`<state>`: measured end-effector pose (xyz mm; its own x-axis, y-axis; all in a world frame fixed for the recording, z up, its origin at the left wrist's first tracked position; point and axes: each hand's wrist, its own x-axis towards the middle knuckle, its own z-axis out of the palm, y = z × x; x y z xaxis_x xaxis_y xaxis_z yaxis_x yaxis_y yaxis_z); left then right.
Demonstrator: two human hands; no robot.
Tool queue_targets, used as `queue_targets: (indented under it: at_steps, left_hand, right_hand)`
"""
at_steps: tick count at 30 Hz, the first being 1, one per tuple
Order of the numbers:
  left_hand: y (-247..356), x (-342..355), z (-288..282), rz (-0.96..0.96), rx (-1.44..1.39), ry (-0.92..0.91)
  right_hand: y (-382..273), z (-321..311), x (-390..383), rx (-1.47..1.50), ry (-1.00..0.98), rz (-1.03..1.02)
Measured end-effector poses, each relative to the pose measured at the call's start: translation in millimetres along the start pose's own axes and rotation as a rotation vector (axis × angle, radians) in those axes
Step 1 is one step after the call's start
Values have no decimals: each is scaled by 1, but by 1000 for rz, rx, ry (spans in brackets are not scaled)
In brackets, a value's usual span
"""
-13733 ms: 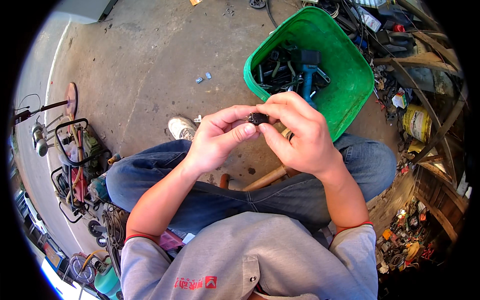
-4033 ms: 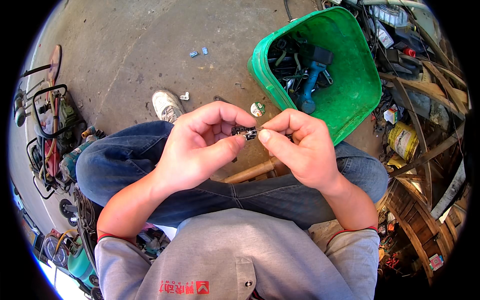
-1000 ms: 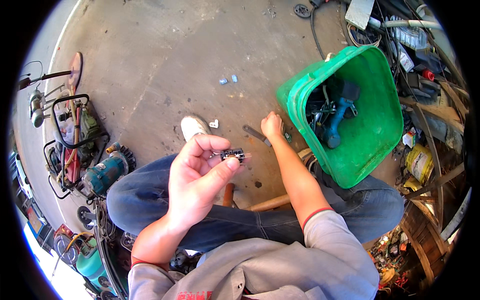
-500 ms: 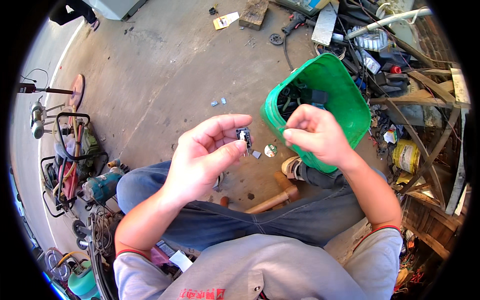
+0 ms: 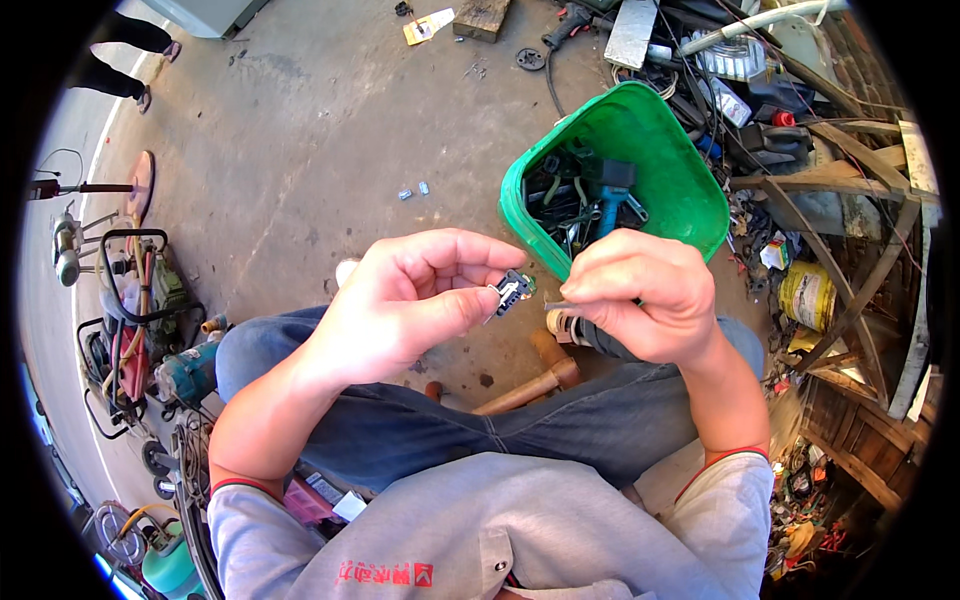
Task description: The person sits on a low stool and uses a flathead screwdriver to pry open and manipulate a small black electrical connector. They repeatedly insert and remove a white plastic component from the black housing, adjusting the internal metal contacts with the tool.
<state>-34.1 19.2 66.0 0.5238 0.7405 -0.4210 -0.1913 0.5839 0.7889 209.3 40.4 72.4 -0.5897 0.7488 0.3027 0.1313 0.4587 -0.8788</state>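
Between its thumb and fingers my left hand (image 5: 410,300) holds a small black rectangular part (image 5: 512,292) with metal contacts, its kind too small to tell. My right hand (image 5: 645,295) is closed in a pinch on a short, thin greyish piece (image 5: 562,305), pointing toward the black part. A small gap separates the two. Just beyond my right hand, a green plastic bucket (image 5: 690,170) holds dark tools and a blue-and-black power tool (image 5: 612,195).
Two small bluish bits (image 5: 414,190) lie on the concrete. A hammer-like wooden tool (image 5: 530,388) rests between my legs. Scrap and wooden slats (image 5: 850,240) crowd the right. Machines with black frames (image 5: 140,300) stand left. Another person's legs (image 5: 125,60) show at the far left.
My right hand has come down and in toward the black part, and the thin piece now shows in its pinch. The black part has tilted. More of the other person's legs show.
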Motion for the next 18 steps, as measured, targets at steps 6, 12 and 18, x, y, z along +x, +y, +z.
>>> queue_targets:
  at_steps: [6,12,18]
  left_hand:
    - [-3,2,-5,-13,5,-36]
    - [-3,0,-6,-29,-22,-66]
    - [-3,1,-6,-45,-16,-85]
  right_hand:
    - [-2,0,-3,-170,-91,-78]
    - [-5,0,-2,-273,-83,-123]
    - [-5,0,-1,-410,-94,-165]
